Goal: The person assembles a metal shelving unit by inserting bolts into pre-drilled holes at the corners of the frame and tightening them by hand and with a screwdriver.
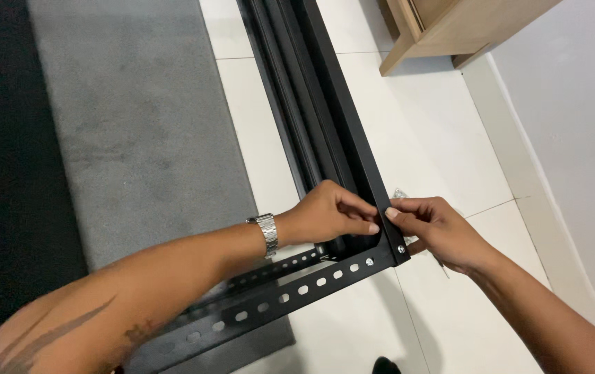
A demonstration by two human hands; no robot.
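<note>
A tattooed left forearm (103, 298) with a steel wristwatch (267, 234) crosses the perforated black crossbar (290, 294) of a black metal frame (353, 145) lying on white floor tiles (436, 138). Left of the frame lies a grey rug (138, 125). At the frame's corner, the left hand (325, 215) pinches the long rail's edge, fingers curled together. Just right of it, the right hand (436, 228) pinches the same edge, beside a corner screw (400, 248). Beyond the frame stands wooden furniture (450, 28).

Frame (353, 149) on floor tiles (443, 138), rug (138, 138) left (cabinet (450, 28) behind, right)
</note>
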